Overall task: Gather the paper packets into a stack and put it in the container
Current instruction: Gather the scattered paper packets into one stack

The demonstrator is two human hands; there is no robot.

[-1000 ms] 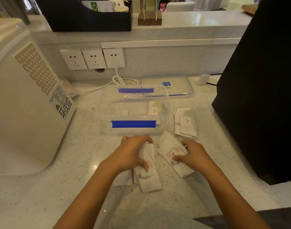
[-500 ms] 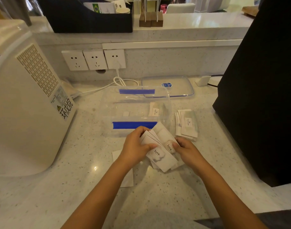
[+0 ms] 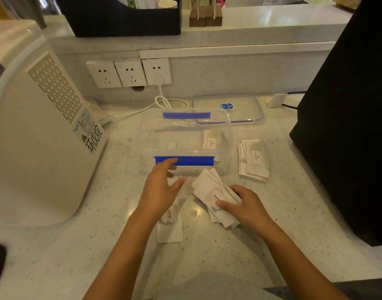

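My right hand [image 3: 248, 205] has its grip closed on a fanned stack [image 3: 214, 195] of packets, thumb pressed on top, the low end resting on the table [image 3: 229, 256]. My left hand [image 3: 162, 191] is spread wide and holds nothing, hovering just left of that grip. I judge I am still gathering: one loose packet [image 3: 170, 224] lies on the table under my left wrist, and a second pile [image 3: 254, 160] sits beyond my right grip, near the black box [image 3: 348, 126]. Next I should pick up the loose packet, square the fan, then lift it over the near wall of the open container [image 3: 185, 144], straight ahead of both grips. There is bare table around my hands; the white machine [image 3: 34, 126] on the left stands well apart.
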